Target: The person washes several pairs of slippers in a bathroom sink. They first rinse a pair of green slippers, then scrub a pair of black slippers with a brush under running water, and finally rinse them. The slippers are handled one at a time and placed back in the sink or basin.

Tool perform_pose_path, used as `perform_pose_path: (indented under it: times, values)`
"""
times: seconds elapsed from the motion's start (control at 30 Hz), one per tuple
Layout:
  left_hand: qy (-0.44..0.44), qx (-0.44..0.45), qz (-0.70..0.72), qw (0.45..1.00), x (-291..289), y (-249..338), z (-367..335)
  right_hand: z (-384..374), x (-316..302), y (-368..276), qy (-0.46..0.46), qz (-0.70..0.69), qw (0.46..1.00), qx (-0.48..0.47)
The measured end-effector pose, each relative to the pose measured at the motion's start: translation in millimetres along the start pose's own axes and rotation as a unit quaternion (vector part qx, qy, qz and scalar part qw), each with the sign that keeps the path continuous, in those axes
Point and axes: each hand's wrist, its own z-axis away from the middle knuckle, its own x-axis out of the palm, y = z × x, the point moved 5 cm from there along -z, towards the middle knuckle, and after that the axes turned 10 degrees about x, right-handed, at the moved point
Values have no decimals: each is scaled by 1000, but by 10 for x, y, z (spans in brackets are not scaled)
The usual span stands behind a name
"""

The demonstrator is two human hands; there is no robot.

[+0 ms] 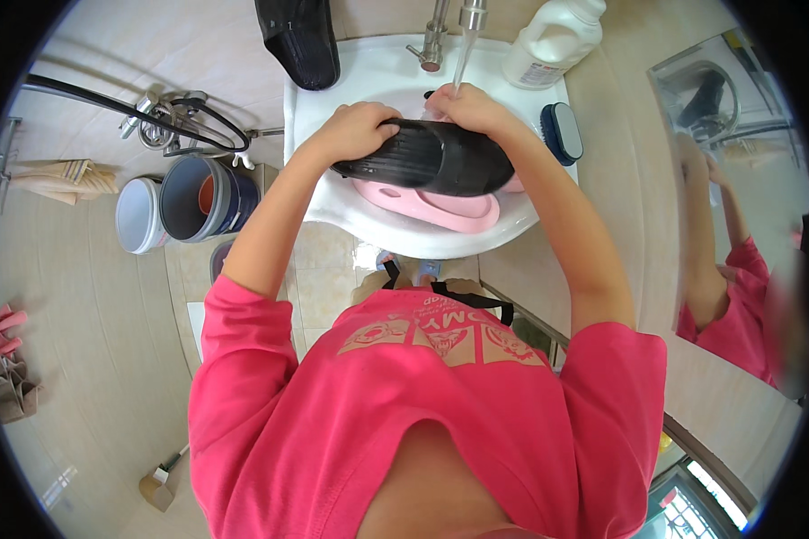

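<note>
A wet black slide slipper (403, 154) lies sideways above the sink basin, its strap toward the right. My left hand (355, 131) is closed on its left end, thumb on the ribbed footbed. Beyond the slipper, my right hand (469, 110) is bent under the water stream (464, 63) from the tap (473, 15). The water and the hand itself hide most of its fingers, and I cannot tell whether it touches the slipper. A pink slipper (436, 208) rests in the white sink (521, 229) below the black one.
Another black slipper (300, 40) stands at the sink's far left corner. On the right rim are a white jug (548, 49) and a dark blue-backed brush (562, 133). Buckets (140, 214) stand on the left, below a wall-mounted shower valve (157, 117). A mirror (728, 207) hangs at the right.
</note>
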Motion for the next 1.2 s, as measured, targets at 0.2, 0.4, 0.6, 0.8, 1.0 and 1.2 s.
perform_pose_path:
  times: [0.2, 0.4, 0.6, 0.8, 1.0, 1.2]
  values:
    - [-133, -211, -35, 968, 421, -447, -677, 72, -128, 91, 81, 107, 990, -35]
    - [17, -133, -105, 985, 518, 328, -1081, 160, -131, 415, 82, 20, 996, -5]
    - [-20, -164, -87, 982, 453, 263, -1188, 443, -427, 531, 179, 86, 980, -12]
    - [9, -146, -198, 969, 656, 824, -895, 450, -547, 633, 215, 60, 974, -26]
    - [28, -87, -65, 994, 445, 335, -885, 461, -461, 334, 193, 28, 976, -101]
    - [187, -260, 12, 947, 9, -381, -670, 474, 35, 119, 228, 88, 952, -185]
